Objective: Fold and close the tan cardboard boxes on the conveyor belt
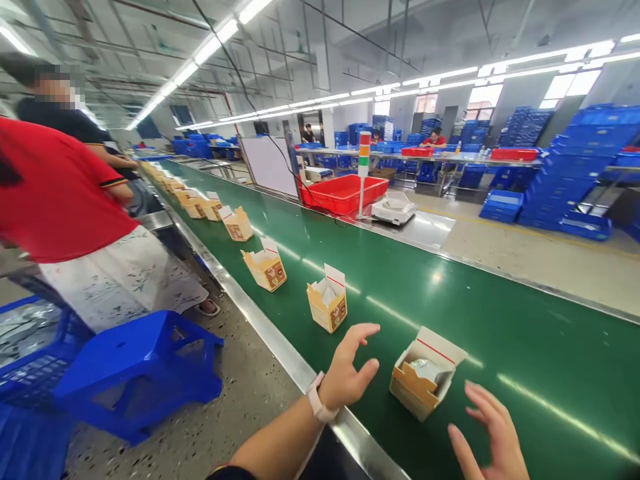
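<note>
An open cardboard box (417, 390) with a silvery packet (425, 368) inside stands on the green conveyor belt (450, 287) between my hands. My left hand (353, 367), with a pale band on the wrist, is to the left of that box, thumb and fingers apart and holding nothing. On the other side, close to the box's right edge, my right hand (487, 433) is spread and touches nothing that I can see. A second open box (327, 313), its flap upright, stands just beyond my left hand.
More open boxes (267, 270) stand in a row up the belt. A blue stool (135, 373) and people in red (65, 193) and black are at left. Across the belt are a red tray (345, 193), a scale (393, 209), a signal light (364, 160) and stacked blue crates (575, 173).
</note>
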